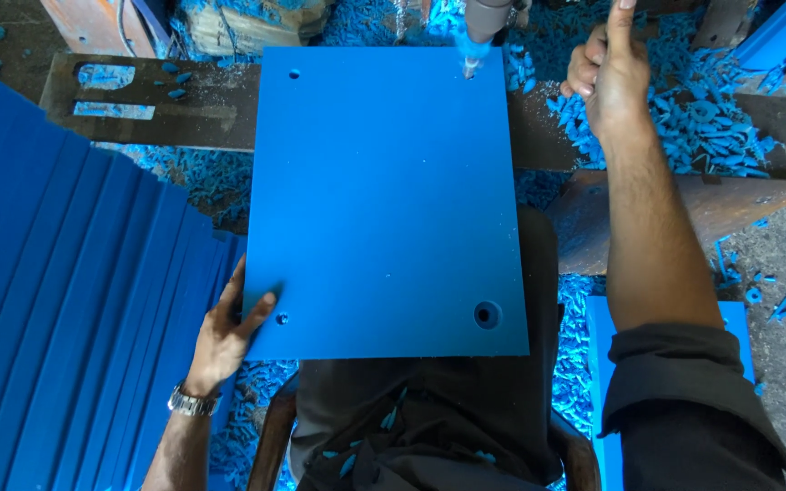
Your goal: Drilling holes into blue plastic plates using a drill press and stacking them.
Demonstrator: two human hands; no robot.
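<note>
A flat blue plastic sheet (384, 200) lies across a metal work table, over my lap. It has small holes near three corners and a wider hole at its near right. My left hand (229, 332) grips its near left corner, thumb on top. A drill bit (471, 65) under a grey spindle (486, 18) touches the sheet's far right corner. My right hand (607, 77) reaches up past the sheet's right edge, fingers curled around something at the frame's top that is cut off from view.
A fanned stack of blue sheets (65, 309) fills the left side. Blue plastic shavings (684, 118) cover the rusty metal table (184, 109) and the floor. Another blue sheet (602, 400) stands by my right leg.
</note>
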